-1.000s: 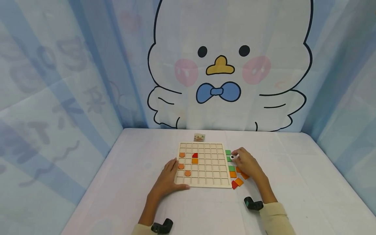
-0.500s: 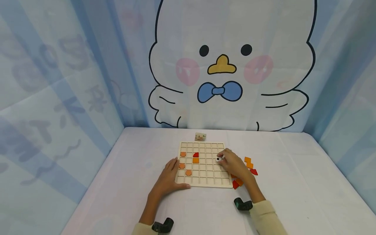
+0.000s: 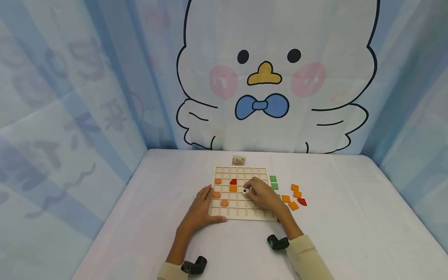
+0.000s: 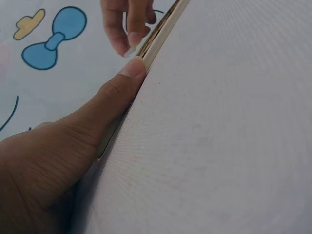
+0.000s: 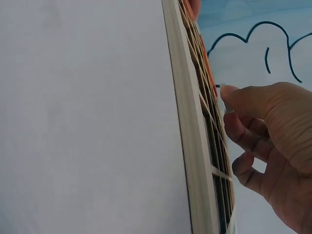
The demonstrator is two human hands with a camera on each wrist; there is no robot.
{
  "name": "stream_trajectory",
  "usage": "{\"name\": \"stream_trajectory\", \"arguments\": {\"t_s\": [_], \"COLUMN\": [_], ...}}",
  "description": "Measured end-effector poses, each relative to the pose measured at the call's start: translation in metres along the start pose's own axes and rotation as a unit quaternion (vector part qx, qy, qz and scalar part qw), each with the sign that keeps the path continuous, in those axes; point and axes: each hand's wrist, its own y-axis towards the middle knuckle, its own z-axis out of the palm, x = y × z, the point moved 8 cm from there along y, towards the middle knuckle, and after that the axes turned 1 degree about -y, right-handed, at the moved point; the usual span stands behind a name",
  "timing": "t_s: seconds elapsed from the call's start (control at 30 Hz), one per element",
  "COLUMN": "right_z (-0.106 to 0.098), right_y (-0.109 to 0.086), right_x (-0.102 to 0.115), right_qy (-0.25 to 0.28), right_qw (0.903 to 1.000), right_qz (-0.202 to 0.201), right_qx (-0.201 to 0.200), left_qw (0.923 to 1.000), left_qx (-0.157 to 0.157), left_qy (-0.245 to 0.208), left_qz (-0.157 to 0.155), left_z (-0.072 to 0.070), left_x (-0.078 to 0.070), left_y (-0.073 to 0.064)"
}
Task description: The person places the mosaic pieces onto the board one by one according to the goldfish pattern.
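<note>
A pale wooden grid board (image 3: pixel 241 214) lies on the table with several square cells. My left hand (image 3: pixel 199 212) rests against its near left corner, fingers fairly straight along the left side and thumb along the near edge; the left wrist view shows the thumb (image 4: pixel 105 100) touching that edge. Above the middle of the board my right hand (image 3: pixel 264 194) pinches a small white piece with a black dot (image 3: pixel 245 191). Three orange discs (image 3: pixel 224 203) sit in left-hand cells. A red rounded piece (image 3: pixel 233 181) is directly behind an orange square (image 3: pixel 233 188).
Right of the board lie green squares (image 3: pixel 273 178), several orange squares (image 3: pixel 293 205) and a red piece (image 3: pixel 302 202); my right arm covers part of that area. A small patterned card (image 3: pixel 238 160) lies behind the board. A printed curtain (image 3: pixel 161 77) surrounds the table.
My right hand has carried the white dotted piece leftward from beside the green squares to over the board's middle. My left hand has stayed at the corner.
</note>
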Motion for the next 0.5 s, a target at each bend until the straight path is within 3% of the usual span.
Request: {"name": "stream_trajectory", "arguments": {"t_s": [0.5], "right_z": [0.026], "right_y": [0.015], "right_x": [0.023], "right_qy": [-0.001], "right_qw": [0.9995], "right_qz": [-0.004], "right_qx": [0.031], "left_qw": [1.0000], "left_qx": [0.005], "left_qy": [0.002], "left_qz": [0.002], "left_z": [-0.001], "left_x": [0.000], "left_y": [0.000]}}
